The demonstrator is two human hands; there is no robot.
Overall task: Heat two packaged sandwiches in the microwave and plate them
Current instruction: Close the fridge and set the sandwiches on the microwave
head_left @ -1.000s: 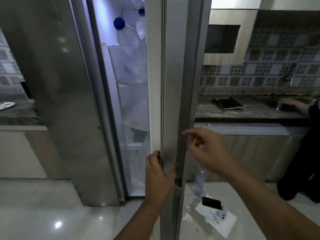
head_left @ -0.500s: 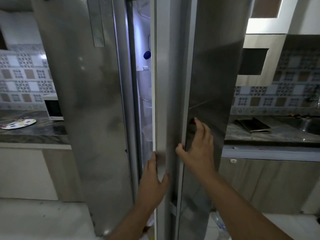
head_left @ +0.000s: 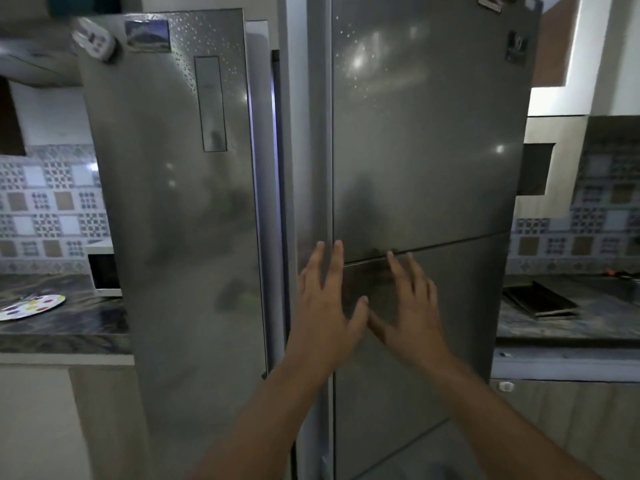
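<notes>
A tall steel fridge fills the view. Its right door (head_left: 426, 150) stands nearly closed, with a thin strip of inside light (head_left: 275, 168) showing at the gap beside the left door (head_left: 166, 202). My left hand (head_left: 325, 306) lies flat with fingers spread on the right door's left edge. My right hand (head_left: 408, 306) is spread open just beside it, on the door's face. Both hands hold nothing. A white microwave (head_left: 102, 268) peeks out behind the left door on the left counter, near a plate (head_left: 31, 306) with coloured spots. No sandwiches are in sight.
Dark stone counters run on both sides, the left counter (head_left: 69, 327) and the right counter (head_left: 568, 327). A dark flat tray (head_left: 540, 301) lies on the right counter. Magnets (head_left: 93, 39) stick to the left door's top. Patterned wall tiles sit behind.
The fridge's right door has swung from wide open to nearly closed. Both hands moved from gripping its edge to lying flat against it. The view has risen from the floor.
</notes>
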